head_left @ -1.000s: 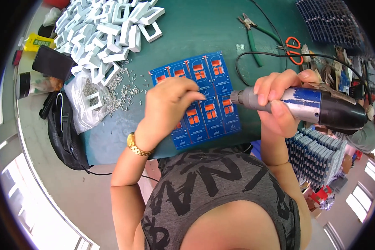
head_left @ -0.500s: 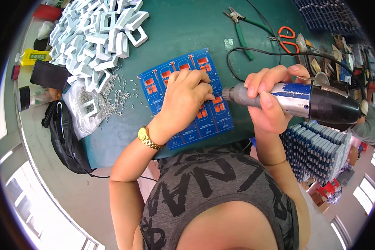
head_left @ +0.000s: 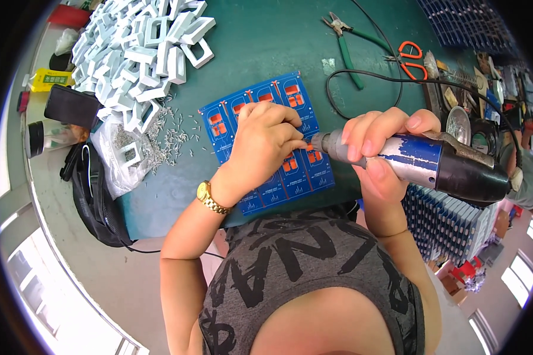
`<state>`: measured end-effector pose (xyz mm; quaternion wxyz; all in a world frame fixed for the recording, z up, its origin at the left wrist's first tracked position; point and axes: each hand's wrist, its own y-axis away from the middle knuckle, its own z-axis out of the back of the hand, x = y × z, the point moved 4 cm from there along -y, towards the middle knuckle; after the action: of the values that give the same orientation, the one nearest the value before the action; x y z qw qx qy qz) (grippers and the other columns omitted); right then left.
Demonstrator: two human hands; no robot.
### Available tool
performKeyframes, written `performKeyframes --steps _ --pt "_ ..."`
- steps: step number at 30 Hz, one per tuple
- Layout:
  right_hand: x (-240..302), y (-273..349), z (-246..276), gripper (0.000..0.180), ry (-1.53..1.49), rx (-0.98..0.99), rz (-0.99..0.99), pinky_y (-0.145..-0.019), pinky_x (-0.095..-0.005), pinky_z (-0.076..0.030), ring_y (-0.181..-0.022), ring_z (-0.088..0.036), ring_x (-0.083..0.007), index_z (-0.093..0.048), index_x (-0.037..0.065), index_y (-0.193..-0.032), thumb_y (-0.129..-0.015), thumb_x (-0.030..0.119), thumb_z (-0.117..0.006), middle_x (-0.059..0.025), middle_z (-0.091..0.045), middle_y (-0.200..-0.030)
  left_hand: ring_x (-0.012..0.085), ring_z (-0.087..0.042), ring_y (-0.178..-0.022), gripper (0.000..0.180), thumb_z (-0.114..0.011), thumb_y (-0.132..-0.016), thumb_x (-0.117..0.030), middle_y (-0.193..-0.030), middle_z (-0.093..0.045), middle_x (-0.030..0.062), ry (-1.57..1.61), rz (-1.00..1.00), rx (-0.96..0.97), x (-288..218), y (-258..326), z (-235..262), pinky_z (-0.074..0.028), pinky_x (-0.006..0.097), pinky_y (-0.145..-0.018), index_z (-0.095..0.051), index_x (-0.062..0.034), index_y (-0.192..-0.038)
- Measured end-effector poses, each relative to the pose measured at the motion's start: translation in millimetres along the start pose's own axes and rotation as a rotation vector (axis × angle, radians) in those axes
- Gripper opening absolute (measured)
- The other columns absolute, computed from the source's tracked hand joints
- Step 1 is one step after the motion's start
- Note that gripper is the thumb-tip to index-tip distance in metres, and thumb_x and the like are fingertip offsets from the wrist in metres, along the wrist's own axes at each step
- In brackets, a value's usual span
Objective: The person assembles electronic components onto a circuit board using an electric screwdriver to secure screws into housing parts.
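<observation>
A blue circuit panel with orange pads (head_left: 260, 100) lies on the green table (head_left: 266, 41). My left hand (head_left: 266, 145), with a gold watch on the wrist, rests curled on the panel's middle, fingers closed against it. My right hand (head_left: 379, 148) grips a blue and black electric screwdriver (head_left: 432, 165) held level, its tip pointing left at the panel beside my left fingers. The tip itself is hidden behind my left hand.
A heap of white plastic frames (head_left: 142, 47) sits at the back left, with small metal screws (head_left: 166, 142) scattered near it. Green-handled pliers (head_left: 346, 41) and orange scissors (head_left: 411, 56) lie at the back. Stacked blue boards (head_left: 450, 219) stand at the right. A black bag (head_left: 95, 195) hangs left.
My left hand has slid a little over the panel and the screwdriver's tip has come closer to it. The view has shifted slightly.
</observation>
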<state>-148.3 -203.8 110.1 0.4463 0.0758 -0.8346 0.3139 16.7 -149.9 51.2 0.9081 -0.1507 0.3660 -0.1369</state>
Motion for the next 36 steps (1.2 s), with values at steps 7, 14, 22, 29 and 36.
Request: performKeyframes --steps 7,14,22,29,36 --pt "-6.2 -0.5 -9.5 0.056 0.060 0.135 0.044 -0.070 -0.0377 -0.052 -0.073 -0.058 -0.0208 -0.036 0.014 -0.121 -0.079 -0.009 -0.065 -0.0091 -0.057 -0.088 0.0200 -0.056 -0.093 0.012 -0.078 -0.066 -0.012 -0.093 -0.064 -0.0022 0.044 0.029 0.007 4.2 3.0 3.3 -0.036 0.039 -0.088 -0.069 -0.0098 -0.074" --pt "-4.0 -1.8 -25.8 0.061 0.179 0.212 0.086 -0.068 -0.0362 -0.053 -0.074 -0.058 -0.0192 -0.037 0.013 -0.124 -0.076 -0.014 -0.063 -0.0104 -0.058 -0.089 0.0218 -0.057 -0.092 0.011 -0.074 -0.070 -0.013 -0.096 -0.064 0.0015 -0.174 -0.048 -0.077 -7.0 1.6 23.7 -0.040 0.041 -0.084 -0.067 -0.0107 -0.077" --pt "-11.4 -13.9 -28.2 0.061 0.251 0.192 -0.020 -0.068 -0.0317 -0.053 -0.075 -0.060 -0.0196 -0.036 0.012 -0.119 -0.073 -0.016 -0.064 -0.0124 -0.058 -0.087 0.0311 -0.061 -0.085 0.014 -0.069 -0.079 -0.008 -0.088 -0.060 0.0120 -0.285 0.670 -0.005 80.6 43.5 101.8 -0.048 0.041 -0.073 -0.065 -0.0043 -0.091" --pt "-10.4 -15.2 -44.4 0.064 0.243 0.269 -0.051 -0.068 -0.0309 -0.051 -0.076 -0.059 -0.0194 -0.036 0.010 -0.116 -0.071 -0.016 -0.073 -0.0139 -0.058 -0.089 0.0318 -0.058 -0.081 0.008 -0.066 -0.082 -0.007 -0.082 -0.056 0.0118 -0.456 0.420 0.054 80.1 41.8 94.2 -0.046 0.042 -0.071 -0.060 -0.0029 -0.087" --pt "-18.5 -17.3 -37.8 0.063 0.263 0.260 0.000 -0.065 -0.0295 -0.051 -0.074 -0.060 -0.0188 -0.037 0.010 -0.116 -0.071 -0.020 -0.067 -0.0133 -0.058 -0.087 0.0311 -0.060 -0.078 0.006 -0.063 -0.084 -0.004 -0.083 -0.060 0.0131 -0.218 0.529 -0.186 80.5 42.8 101.9 -0.047 0.039 -0.070 -0.061 -0.0012 -0.089"
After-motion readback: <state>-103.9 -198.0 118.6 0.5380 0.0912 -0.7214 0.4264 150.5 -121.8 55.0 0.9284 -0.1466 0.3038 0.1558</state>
